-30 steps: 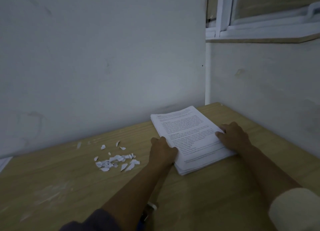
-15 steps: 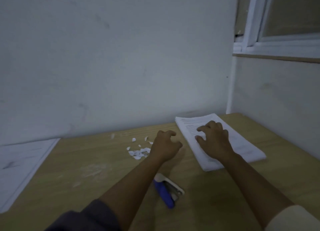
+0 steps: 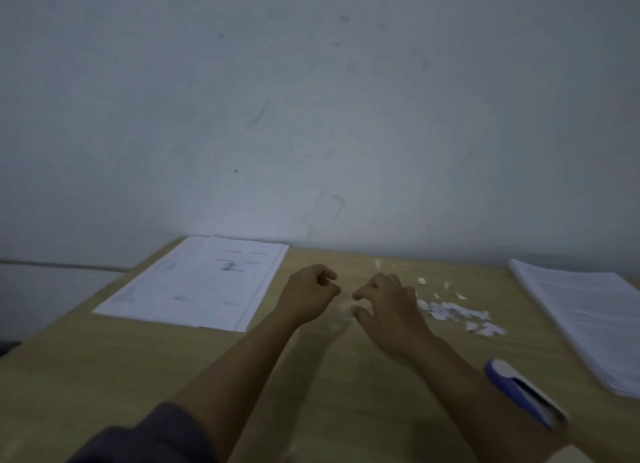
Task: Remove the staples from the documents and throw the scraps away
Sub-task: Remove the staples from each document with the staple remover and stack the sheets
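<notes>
Paper scraps (image 3: 457,313) are being recorded on the tabletop (image 3: 346,393), just right of the right hand (image 3: 388,306).
Both hands are being held empty: left hand (image 3: 310,298) curled closed, right hand loosely spread, nearer the scraps.

left sleeve (image 3: 138,438): dark grey | right sleeve (image 3: 569,455): cream, only cuff showing | left hand (image 3: 308,298), right hand (image 3: 389,308): bare, forearms too

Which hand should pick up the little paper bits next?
The right hand, probably. It is just beside the paper bits, while the left hand is farther away, on the other side of it.
</notes>
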